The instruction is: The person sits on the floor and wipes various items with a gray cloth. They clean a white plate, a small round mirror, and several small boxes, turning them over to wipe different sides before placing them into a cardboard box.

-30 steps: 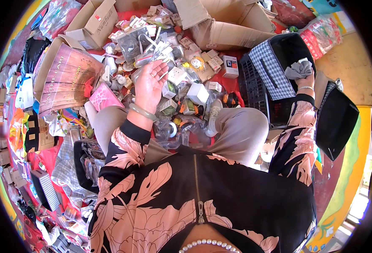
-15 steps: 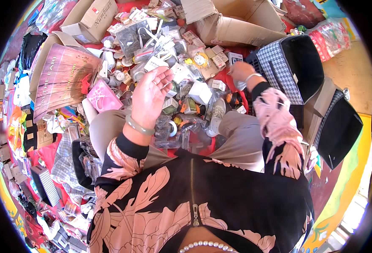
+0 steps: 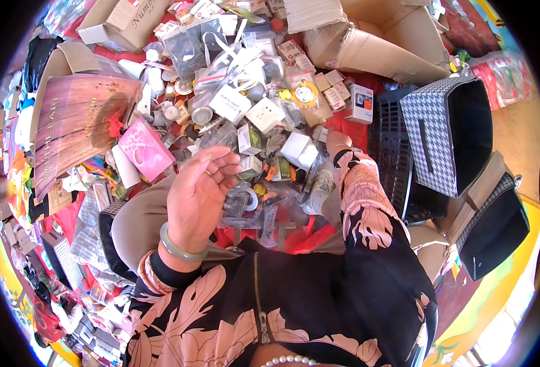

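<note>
My left hand [image 3: 192, 205] hovers above the near edge of a pile of small goods, its fingers loosely bent and apart with nothing between them. It wears a pale bangle [image 3: 178, 248]. My right hand [image 3: 338, 140] reaches into the pile's right side, mostly behind its flowered sleeve; its fingers are too hidden to show a grip. Just left of it lies a white box [image 3: 299, 150]. A small green-and-white box [image 3: 249, 139] and a roll of tape in clear plastic [image 3: 247, 199] lie between the hands.
A dark plastic crate [image 3: 392, 137] and a houndstooth-patterned storage box [image 3: 428, 137] stand to the right. An open cardboard carton [image 3: 392, 52] is at the back. At left are a pink gift bag [image 3: 146, 148] and a wood-print carton [image 3: 80, 122].
My right hand has moved left and nearer, away from the small white-and-black box at the crate's edge. My left hand has come lower and slightly left. The view has shifted a little.
</note>
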`<state>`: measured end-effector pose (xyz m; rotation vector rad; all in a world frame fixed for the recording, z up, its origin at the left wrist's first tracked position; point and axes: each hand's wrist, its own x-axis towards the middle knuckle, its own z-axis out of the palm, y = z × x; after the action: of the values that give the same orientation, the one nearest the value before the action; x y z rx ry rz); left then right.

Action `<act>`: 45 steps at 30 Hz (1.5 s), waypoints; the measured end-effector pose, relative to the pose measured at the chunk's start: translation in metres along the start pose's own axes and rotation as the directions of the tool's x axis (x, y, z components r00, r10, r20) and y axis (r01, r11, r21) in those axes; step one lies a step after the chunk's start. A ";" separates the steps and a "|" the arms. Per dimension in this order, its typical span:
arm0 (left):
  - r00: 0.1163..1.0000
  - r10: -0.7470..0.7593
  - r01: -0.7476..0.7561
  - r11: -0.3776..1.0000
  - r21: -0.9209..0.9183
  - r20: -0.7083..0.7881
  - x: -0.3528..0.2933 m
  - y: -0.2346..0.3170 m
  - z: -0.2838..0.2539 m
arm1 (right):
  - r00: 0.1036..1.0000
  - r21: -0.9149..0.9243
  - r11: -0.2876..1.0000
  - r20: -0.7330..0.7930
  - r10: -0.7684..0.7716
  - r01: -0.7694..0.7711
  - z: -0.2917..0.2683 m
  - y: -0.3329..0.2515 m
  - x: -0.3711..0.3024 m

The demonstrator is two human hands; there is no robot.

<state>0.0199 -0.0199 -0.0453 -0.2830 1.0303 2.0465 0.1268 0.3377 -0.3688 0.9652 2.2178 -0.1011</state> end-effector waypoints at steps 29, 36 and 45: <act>0.877 -0.131 0.222 0.964 -0.147 0.462 0.000 -0.032 0.028 | 0.758 0.829 -0.355 -0.547 -0.356 0.432 -0.220 0.004 -0.341; 0.941 -0.022 0.124 0.951 -0.284 0.338 -0.010 -0.033 0.057 | 0.343 0.348 -0.268 -0.937 -0.068 0.898 -0.209 -0.051 -0.352; 0.911 -0.008 0.117 0.964 -0.239 0.412 -0.009 -0.032 0.051 | 0.066 0.002 0.329 -0.981 -0.185 0.944 -0.212 -0.078 -0.357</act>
<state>0.0575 0.0241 -0.0263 -0.0137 0.4901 2.0631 0.1208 0.1332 0.0007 0.0058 3.6922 -1.2871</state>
